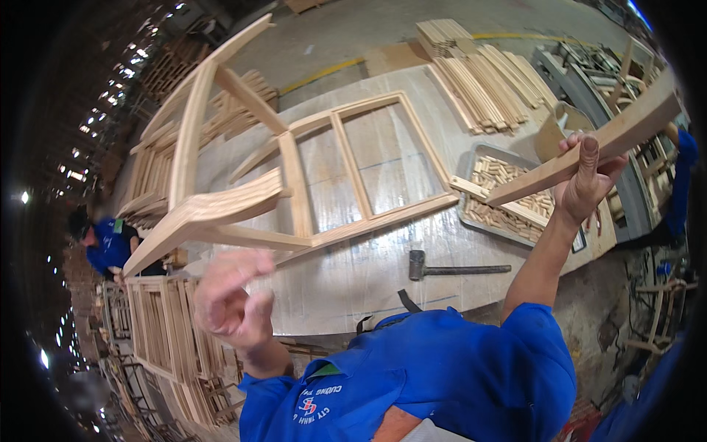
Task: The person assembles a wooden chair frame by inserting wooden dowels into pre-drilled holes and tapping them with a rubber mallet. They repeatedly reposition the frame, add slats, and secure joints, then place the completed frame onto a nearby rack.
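My right hand [587, 177] is closed around a slightly curved, pale wooden chair leg or rail [626, 131], raised over the right side of the table. Its lower end hangs above a tray [471, 218] of short wooden dowels [497, 177]. Blurred by motion, my left hand [237, 300] hovers at the table's near left edge, fingers loosely curled and apart from the thumb, with nothing seen in it. Just beyond it stands a partly assembled wooden chair frame [294, 184], with curved pieces [213, 206] rising at its left. A black-headed mallet [417, 266] lies in front of the frame.
The table [331, 295] has a pale, shiny top. Stacked wooden slats [482, 88] lie at its far right, beside grey metal machinery [611, 125]. More wooden frames [166, 324] are piled at the left, where another person in blue [110, 243] is. A thin wooden strip [471, 187] lies across the tray.
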{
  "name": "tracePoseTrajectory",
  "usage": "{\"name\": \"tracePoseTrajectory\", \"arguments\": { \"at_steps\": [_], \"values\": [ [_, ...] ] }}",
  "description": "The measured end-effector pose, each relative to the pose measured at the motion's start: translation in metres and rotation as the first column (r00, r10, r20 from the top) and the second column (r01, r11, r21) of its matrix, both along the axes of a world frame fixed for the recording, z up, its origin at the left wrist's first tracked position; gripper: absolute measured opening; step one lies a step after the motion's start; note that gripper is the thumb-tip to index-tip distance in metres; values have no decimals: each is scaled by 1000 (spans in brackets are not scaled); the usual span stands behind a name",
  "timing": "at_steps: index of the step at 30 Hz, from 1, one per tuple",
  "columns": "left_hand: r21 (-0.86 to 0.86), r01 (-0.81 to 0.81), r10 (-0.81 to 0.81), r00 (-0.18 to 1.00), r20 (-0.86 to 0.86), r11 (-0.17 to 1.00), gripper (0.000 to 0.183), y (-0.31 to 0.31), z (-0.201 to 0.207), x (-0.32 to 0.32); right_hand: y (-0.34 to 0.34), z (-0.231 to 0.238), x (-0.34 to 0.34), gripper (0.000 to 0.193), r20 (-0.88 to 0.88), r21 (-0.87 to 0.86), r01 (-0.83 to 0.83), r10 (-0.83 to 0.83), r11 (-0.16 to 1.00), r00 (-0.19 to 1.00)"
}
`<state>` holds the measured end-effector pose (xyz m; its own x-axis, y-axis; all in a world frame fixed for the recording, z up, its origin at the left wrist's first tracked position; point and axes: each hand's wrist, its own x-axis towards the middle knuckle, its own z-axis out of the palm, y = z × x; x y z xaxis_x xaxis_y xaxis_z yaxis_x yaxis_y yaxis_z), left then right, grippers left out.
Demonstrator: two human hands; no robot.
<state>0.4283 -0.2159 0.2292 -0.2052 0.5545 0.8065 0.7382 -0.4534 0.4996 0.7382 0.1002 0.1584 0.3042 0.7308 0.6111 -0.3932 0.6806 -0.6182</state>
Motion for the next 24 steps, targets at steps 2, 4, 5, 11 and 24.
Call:
{"name": "tracePoseTrajectory", "arguments": {
  "at_steps": [2,4,5,11,24],
  "values": [
    [75,-237,248,901,-355,969,39,5,17,-16,-23,16,-23,54,13,9,-272,272,962,962],
    [62,-377,353,782,-514,924,46,13,28,-28,-42,8,-51,59,93,6,-423,421,906,902],
    [21,-405,348,757,-553,914,50,21,31,-32,-50,-1,-63,58,107,21,-515,511,857,853],
    [-157,-506,277,676,-683,848,72,35,26,-38,-113,-29,-146,14,65,-176,-766,784,618,618],
    [-91,-605,380,603,-702,791,88,48,20,-27,-177,-91,-246,22,9,-484,-811,929,327,369]
  ]
}}
